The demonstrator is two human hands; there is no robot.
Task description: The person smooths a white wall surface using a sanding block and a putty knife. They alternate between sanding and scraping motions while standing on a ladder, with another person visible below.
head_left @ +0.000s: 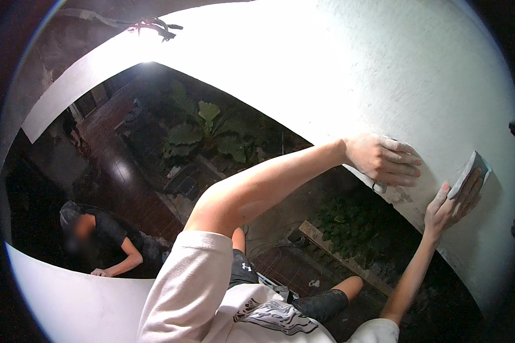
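My left hand (382, 161), dusted with white powder, lies over the lower edge of a large white curved panel (349, 74). Its fingers are stretched out nearly flat, and I cannot make out anything held under them. To its right, my right hand (456, 201) has its thumb and fingers around a folded grey sheet (472, 176) that looks like sandpaper. This sheet stands tilted against the panel's surface. Grey smudges mark the panel between the two hands.
A co-worker (106, 240) in dark clothes and a cap is at the lower left, one hand on a white panel edge (86, 291). Below are leafy plants (203, 128), a wooden plank (337, 251) and a dark tiled floor (117, 168). Cables (157, 26) hang at the top.
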